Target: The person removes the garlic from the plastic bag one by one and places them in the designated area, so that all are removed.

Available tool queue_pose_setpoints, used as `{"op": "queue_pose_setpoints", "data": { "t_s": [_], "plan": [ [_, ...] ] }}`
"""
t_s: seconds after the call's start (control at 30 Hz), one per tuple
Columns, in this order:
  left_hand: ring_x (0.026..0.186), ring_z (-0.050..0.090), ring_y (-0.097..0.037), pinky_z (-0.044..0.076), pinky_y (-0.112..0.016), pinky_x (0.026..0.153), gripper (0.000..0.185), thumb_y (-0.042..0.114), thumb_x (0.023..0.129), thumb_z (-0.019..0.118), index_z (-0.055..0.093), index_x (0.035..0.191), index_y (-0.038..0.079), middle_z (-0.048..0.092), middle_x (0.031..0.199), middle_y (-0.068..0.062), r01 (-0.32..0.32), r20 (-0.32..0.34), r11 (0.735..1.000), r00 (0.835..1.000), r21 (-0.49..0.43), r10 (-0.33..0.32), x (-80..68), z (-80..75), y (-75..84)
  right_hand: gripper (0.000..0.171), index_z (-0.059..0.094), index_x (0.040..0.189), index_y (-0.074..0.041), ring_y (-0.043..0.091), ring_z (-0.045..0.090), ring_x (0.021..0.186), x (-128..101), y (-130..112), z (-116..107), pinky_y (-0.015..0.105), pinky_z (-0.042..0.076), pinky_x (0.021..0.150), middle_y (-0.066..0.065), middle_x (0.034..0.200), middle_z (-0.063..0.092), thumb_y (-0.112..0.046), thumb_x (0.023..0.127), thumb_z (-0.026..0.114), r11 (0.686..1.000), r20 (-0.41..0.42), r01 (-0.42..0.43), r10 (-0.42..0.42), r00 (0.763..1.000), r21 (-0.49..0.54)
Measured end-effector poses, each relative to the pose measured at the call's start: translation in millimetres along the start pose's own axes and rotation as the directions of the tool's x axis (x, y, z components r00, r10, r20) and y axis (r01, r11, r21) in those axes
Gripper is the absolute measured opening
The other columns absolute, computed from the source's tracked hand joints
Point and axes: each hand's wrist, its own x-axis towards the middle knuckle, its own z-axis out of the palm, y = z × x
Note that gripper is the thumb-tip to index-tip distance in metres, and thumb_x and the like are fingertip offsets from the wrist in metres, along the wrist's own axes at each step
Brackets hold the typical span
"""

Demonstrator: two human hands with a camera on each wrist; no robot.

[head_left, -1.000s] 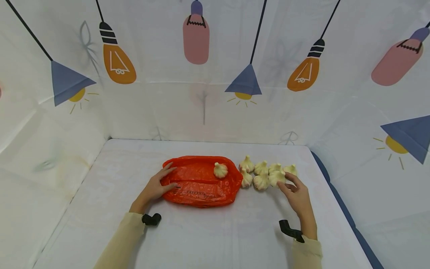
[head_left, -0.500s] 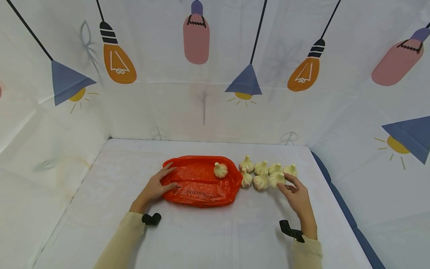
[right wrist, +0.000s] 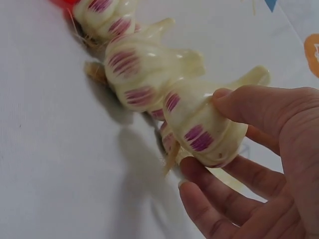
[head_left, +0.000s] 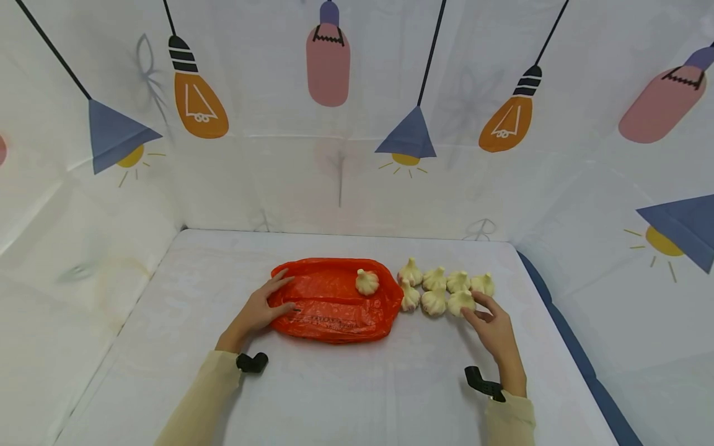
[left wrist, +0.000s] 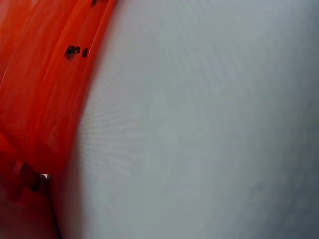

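My left hand (head_left: 258, 310) holds the left edge of a red plastic bag (head_left: 329, 334), thumb at the front and fingers spread along the back. The bag lies flattened, and a single garlic bulb (head_left: 367, 283) sits on it towards the right. To the right, several more bulbs stand in two short rows. My right hand (head_left: 493, 325) pinches the front-row bulb at the right end (right wrist: 204, 124), with the thumb on its side and fingertips beneath. In the right wrist view it overlaps its neighbour (right wrist: 142, 74). Purple streaks mark the pale, glossy bulbs.
The white table (head_left: 346, 396) has a pale wall cloth (head_left: 262, 186) printed with lamps behind it. Dark blue edging (head_left: 580, 356) runs down the table's right side. The left bulbs (head_left: 409, 297) stand right at the bag's edge. Black wrist mounts (head_left: 252, 363) are worn on both arms.
The bulb in my right hand has shifted slightly towards me, so the bulb behind it shows a little more. My left hand and the bag have stayed put.
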Motion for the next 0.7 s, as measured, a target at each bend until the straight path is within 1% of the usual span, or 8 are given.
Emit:
{"op": "queue_pose_setpoints", "data": {
  "t_s": [0.1,0.17,0.23,0.3,0.37,0.6,0.7],
  "plan": [
    [0.156,0.02,-0.047,0.02,-0.073,0.12,0.071,0.037,0.093,0.076,0.048,0.155,0.015,0.026,0.171,-0.007,0.008,0.004,1.0,1.0,-0.001,-0.008,0.2,0.0,0.4,0.058,0.052,0.147,-0.002,0.02,0.066,0.111,0,1,-1,0.009,0.052,0.077,0.022,0.156,0.046,-0.028,0.099,0.071,1.0,0.004,-0.017,0.017,1.0,-0.012],
    [0.156,0.02,-0.047,0.02,-0.073,0.12,0.071,0.037,0.093,0.076,0.048,0.155,0.015,0.026,0.171,-0.007,0.009,0.004,1.0,1.0,0.001,-0.009,0.2,0.0,0.3,0.059,0.052,0.148,-0.001,0.036,0.064,0.118,0,2,-1,0.008,0.052,0.077,0.023,0.158,0.043,-0.029,0.099,0.071,1.0,0.009,-0.023,0.023,1.0,-0.013],
    [0.156,0.02,-0.047,0.02,-0.073,0.12,0.071,0.036,0.093,0.076,0.048,0.154,0.014,0.026,0.171,-0.007,0.006,0.004,1.0,1.0,0.002,-0.006,0.2,0.0,0.3,0.059,0.051,0.148,-0.001,0.044,0.06,0.123,1,3,-1,0.008,0.051,0.078,0.024,0.159,0.041,-0.029,0.1,0.07,1.0,0.014,-0.029,0.029,0.999,-0.009],
    [0.156,0.02,-0.047,0.019,-0.073,0.12,0.071,0.036,0.093,0.076,0.048,0.154,0.013,0.026,0.171,-0.008,0.003,0.004,1.0,1.0,0.003,-0.003,0.2,-0.1,0.3,0.06,0.05,0.148,0.0,0.046,0.059,0.125,2,4,-1,0.008,0.051,0.079,0.025,0.16,0.04,-0.029,0.099,0.071,0.999,0.019,-0.035,0.035,0.999,-0.004],
    [0.156,0.02,-0.047,0.02,-0.073,0.12,0.072,0.036,0.093,0.076,0.048,0.154,0.013,0.026,0.171,-0.008,0.002,0.004,1.0,1.0,0.003,-0.002,0.2,-0.2,0.5,0.061,0.05,0.149,-0.001,0.045,0.058,0.126,3,6,0,0.008,0.05,0.079,0.024,0.161,0.039,-0.029,0.099,0.07,0.999,0.024,-0.042,0.042,0.999,-0.004],
    [0.155,0.02,-0.047,0.02,-0.072,0.12,0.072,0.037,0.092,0.077,0.049,0.154,0.014,0.027,0.171,-0.008,0.001,0.002,1.0,1.0,0.004,-0.001,-0.1,-0.5,0.8,0.061,0.049,0.148,0.002,0.047,0.057,0.127,7,12,4,0.006,0.047,0.08,0.027,0.16,0.038,-0.027,0.099,0.071,0.999,0.05,-0.032,0.032,0.998,-0.002],
    [0.155,0.02,-0.047,0.02,-0.072,0.121,0.072,0.037,0.092,0.077,0.048,0.155,0.014,0.027,0.171,-0.008,0.006,0.002,1.0,1.0,0.004,-0.006,-0.1,-0.5,1.3,0.06,0.05,0.148,0.001,0.048,0.058,0.127,8,12,4,0.006,0.046,0.08,0.027,0.16,0.039,-0.029,0.099,0.071,0.999,0.063,-0.037,0.038,0.997,-0.009]
  ]
}}
